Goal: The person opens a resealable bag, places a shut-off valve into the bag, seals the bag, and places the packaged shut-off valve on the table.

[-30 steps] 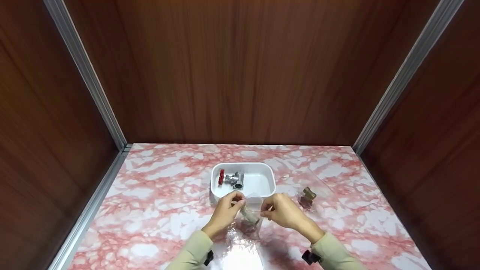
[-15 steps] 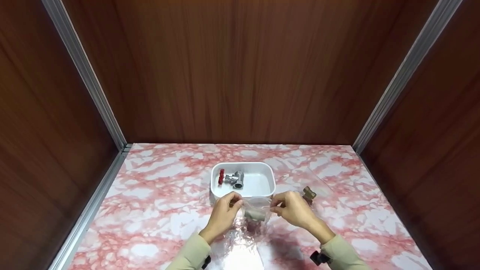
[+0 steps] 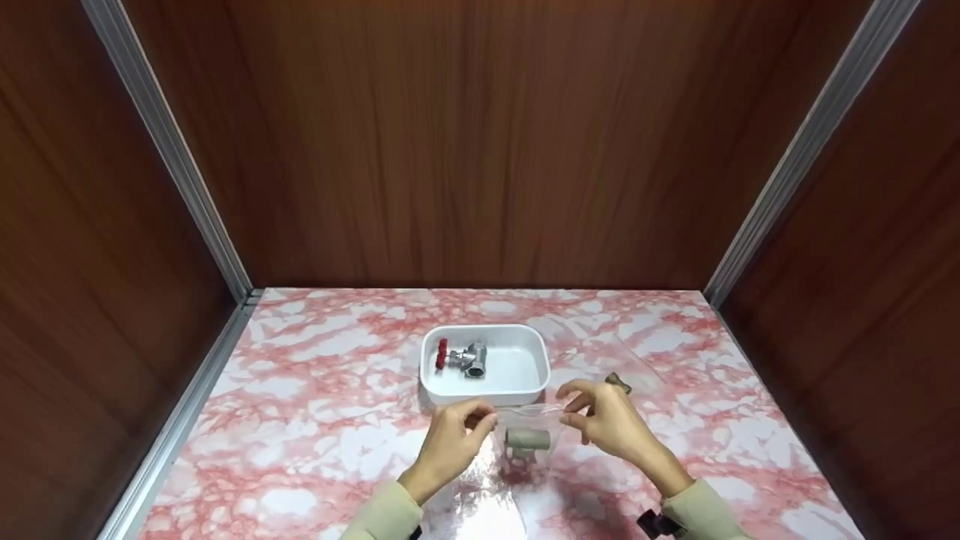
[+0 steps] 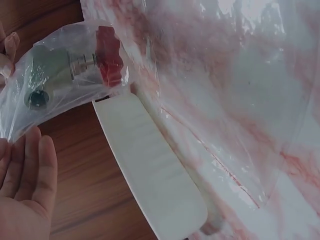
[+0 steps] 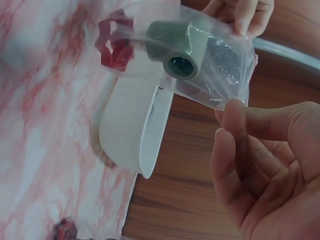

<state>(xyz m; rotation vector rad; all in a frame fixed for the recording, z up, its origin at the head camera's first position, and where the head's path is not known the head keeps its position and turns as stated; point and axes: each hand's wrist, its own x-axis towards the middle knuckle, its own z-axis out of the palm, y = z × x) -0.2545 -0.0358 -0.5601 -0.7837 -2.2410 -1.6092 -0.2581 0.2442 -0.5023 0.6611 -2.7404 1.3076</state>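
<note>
head, left hand (image 3: 450, 439): thumb and finger pinch one upper corner of the clear bag (image 3: 531, 412).
head, right hand (image 3: 616, 426): pinches the opposite corner, so the bag's upper edge runs across between the two.
head, green valve (image 3: 528, 439): inside the bag, just below that edge and about midway between the pinches, neither hand plainly nearer; its pipe body lies left to right, parallel to the line of the grips.
head, white tray (image 3: 486, 395): just beyond the bag, with a metal valve (image 3: 474, 361) in it.
head, brownish fitting (image 3: 619, 382): behind the right hand, partly hidden.
left wrist, handwheel (image 4: 109, 56): red, at the bag's far end; the stem's axis points away from the fingers, body nearest them.
right wrist, pinch: thumb against finger on the bag's edge, with the valve beyond the fingertips.
right wrist, bag and tray: they overlap here; whether they touch, i cannot tell.
</note>
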